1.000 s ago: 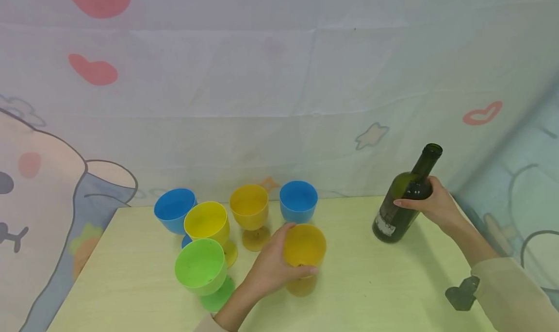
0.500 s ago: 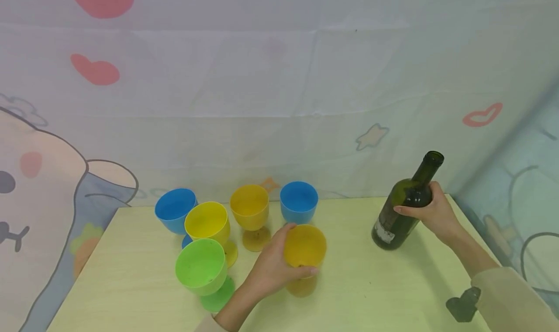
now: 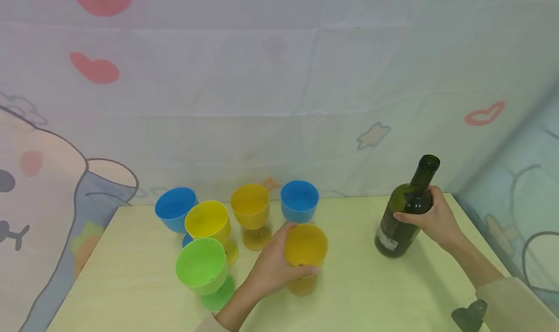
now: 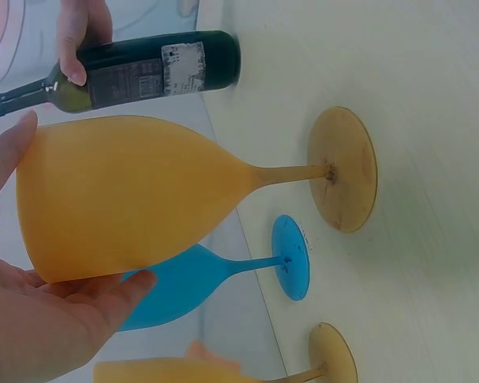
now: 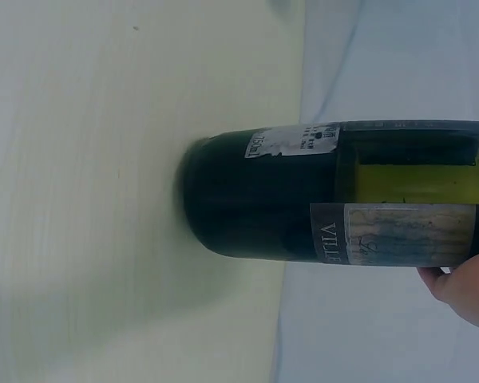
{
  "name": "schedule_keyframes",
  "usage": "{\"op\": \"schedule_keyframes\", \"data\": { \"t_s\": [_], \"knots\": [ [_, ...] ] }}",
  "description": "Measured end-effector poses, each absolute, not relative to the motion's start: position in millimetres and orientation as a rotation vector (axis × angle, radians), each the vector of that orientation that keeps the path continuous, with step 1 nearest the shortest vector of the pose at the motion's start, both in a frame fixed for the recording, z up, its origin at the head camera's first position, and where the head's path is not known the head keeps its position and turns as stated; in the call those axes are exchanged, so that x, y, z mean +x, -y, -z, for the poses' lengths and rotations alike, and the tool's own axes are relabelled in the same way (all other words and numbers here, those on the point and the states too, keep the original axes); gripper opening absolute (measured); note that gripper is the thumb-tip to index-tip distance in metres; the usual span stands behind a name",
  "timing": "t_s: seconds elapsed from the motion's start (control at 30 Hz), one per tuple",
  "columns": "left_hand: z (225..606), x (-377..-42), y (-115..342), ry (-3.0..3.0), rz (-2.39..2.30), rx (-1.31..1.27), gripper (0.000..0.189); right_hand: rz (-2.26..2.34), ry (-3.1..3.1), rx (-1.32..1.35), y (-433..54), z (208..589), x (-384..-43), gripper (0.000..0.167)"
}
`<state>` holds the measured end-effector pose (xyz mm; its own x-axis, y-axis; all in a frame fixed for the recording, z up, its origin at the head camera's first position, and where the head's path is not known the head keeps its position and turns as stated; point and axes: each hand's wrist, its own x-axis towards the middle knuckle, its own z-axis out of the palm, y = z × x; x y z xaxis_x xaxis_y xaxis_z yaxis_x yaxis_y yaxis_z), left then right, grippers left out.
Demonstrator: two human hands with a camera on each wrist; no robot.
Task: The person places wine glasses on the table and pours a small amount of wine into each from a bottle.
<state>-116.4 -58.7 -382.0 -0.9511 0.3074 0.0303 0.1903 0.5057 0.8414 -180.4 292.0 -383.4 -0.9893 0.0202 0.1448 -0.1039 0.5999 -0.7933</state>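
My left hand (image 3: 279, 266) holds an orange-yellow goblet (image 3: 307, 242) by its bowl, thumb on the near side and fingers on the far side. In the left wrist view, the goblet's foot (image 4: 343, 169) is at the tabletop. Off to the right, my right hand (image 3: 432, 218) grips a dark green wine bottle (image 3: 399, 220) around its upper body, below the neck. The bottle is nearly upright, its base at or just above the table; I cannot tell which. Its labels show in the right wrist view, where only part of the right hand (image 5: 467, 291) appears.
Left of the held goblet stand a green goblet (image 3: 202, 266), a yellow goblet (image 3: 207, 220), an orange-yellow goblet (image 3: 250, 208) and a blue goblet (image 3: 176, 208). Another blue goblet (image 3: 299, 201) is just behind it. A printed cloth (image 3: 262, 79) hangs behind the pale table (image 3: 349, 293).
The right hand has brought the bottle slightly nearer to me, and the bottle now leans less. The left hand and its goblet have stayed in place.
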Motion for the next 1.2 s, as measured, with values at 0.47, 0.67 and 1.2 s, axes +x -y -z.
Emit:
{"op": "schedule_keyframes", "data": {
  "t_s": [0.47,0.67,1.2],
  "knots": [
    [379,-116,58,-2.616,-1.436,0.436,0.089,-1.204,2.638,0.161,-271,343,-150,0.084],
    [381,-117,58,-2.625,-1.44,0.445,0.089,-1.09,2.598,0.297,-249,328,-135,0.082],
    [382,-118,58,-2.605,-1.429,0.436,0.09,-0.521,2.378,0.671,-216,334,-124,0.069]
  ]
}}
